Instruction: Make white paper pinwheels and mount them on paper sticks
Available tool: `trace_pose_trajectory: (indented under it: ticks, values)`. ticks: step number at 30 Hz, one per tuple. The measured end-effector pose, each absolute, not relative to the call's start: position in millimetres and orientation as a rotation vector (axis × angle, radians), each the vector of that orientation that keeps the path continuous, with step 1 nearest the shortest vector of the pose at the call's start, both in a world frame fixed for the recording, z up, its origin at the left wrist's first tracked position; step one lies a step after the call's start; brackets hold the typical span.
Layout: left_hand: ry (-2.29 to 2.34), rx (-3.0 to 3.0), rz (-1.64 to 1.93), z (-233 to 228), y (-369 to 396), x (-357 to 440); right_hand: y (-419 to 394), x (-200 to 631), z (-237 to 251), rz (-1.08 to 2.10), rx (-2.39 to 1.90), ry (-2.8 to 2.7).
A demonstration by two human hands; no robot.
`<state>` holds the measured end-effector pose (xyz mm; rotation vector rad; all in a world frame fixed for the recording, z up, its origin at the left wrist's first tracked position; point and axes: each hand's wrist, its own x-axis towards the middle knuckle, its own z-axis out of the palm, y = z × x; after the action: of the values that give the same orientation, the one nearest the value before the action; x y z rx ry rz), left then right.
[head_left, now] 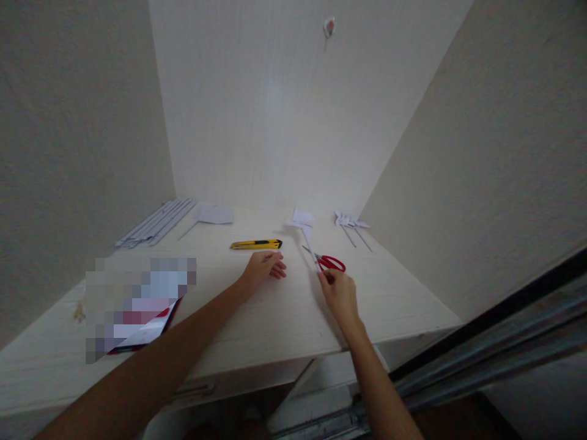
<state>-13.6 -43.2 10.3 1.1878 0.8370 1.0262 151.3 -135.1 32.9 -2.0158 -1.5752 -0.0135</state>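
- The stick of a white paper pinwheel (303,221) is pinched in the grip of the right hand (340,293), fingers closed around its lower end; the folded head stands farther from the person, tilted slightly left.
- Red-handled scissors (329,262) lie on the table (284,318) just beside the right hand's fingertips, touching or nearly touching the stick; whether they are also held cannot be told.
- The left hand (263,267) rests palm down on the table, fingers loosely curled and holding nothing, near the held stick and just in front of a yellow utility knife (255,244), which lies untouched.
- Judged from the layout, the pinwheel in hand looks folded and already mounted on its stick, so the making of this piece appears close to finished.
- More finished paper pinwheels (351,222) lie to the right near the wall, which suggests that several pieces are done.
- A bundle of rolled paper sticks (156,222) lies at the far left, with a loose sheet of white paper (214,214) beside it; this unused stock suggests that more pieces remain to be made.
- A blurred-out flat object (137,308) lies at the near left edge of the table; what it is cannot be told.
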Motion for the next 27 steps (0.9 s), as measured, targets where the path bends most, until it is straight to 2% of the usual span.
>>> trace_pose_trajectory:
  ticks: [6,14,27]
  values:
    - [0.82,1.228,0.999,8.1,-42.1,-11.8,-61.2,234.9,50.4,-0.231,-2.383,-1.49]
    - [0.852,1.334,0.956,7.2,-42.5,-9.6,22.3,291.8,16.9,-0.201,-2.508,-1.283]
    - [0.873,1.447,0.877,-0.4,-39.6,-11.5,31.8,326.9,0.5,-0.246,-2.537,-1.234]
